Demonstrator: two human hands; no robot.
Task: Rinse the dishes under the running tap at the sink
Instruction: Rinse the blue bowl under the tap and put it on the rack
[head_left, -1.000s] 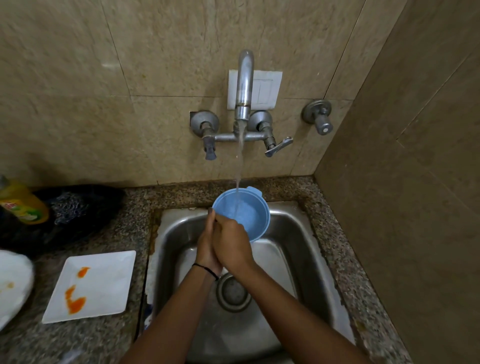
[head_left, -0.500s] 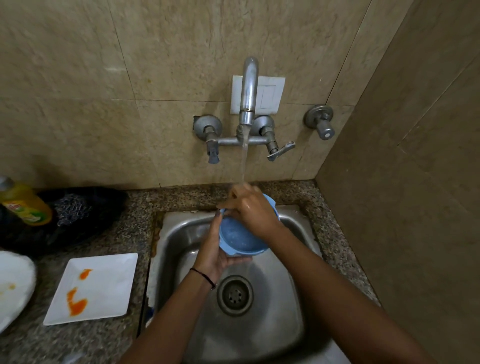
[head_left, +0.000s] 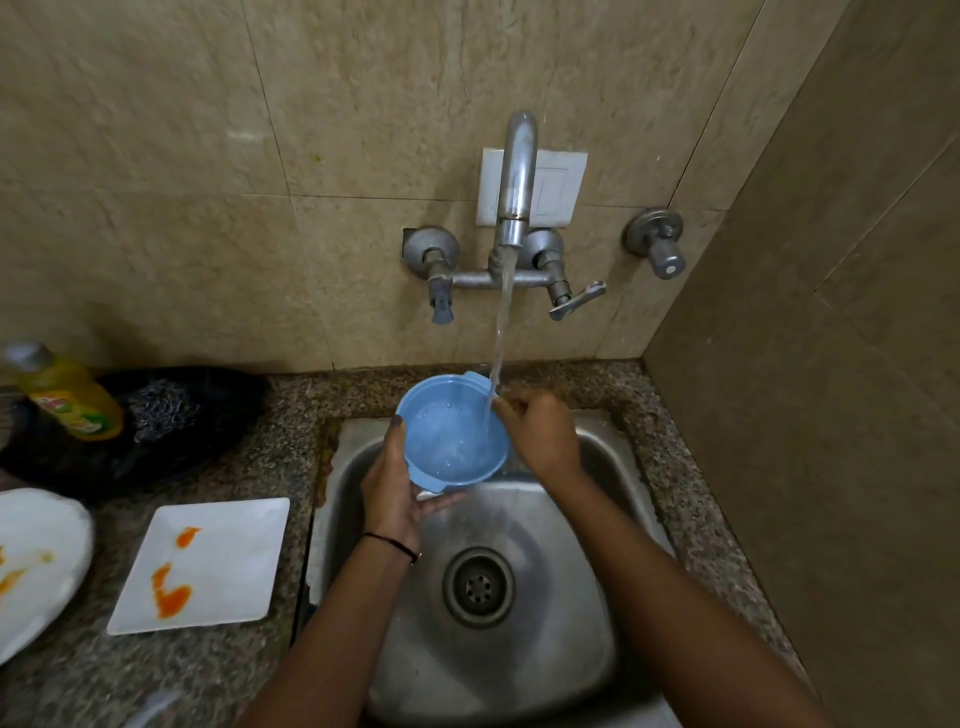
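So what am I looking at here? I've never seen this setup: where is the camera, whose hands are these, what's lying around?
No machine here: a person wears one wide-angle camera on the head, looking down at their own bare hands. The left hand holds a blue bowl from below over the sink; the right hand grips its rim, where water from the tap lands. Left of the sink, the counter carries a square plate with orange smears, part of a round plate, a yellow bottle and a dark scrubber.

The right hand (head_left: 540, 441) moved from the top of the bowl (head_left: 447, 436) to its 3 o'clock rim, which exposed the interior.
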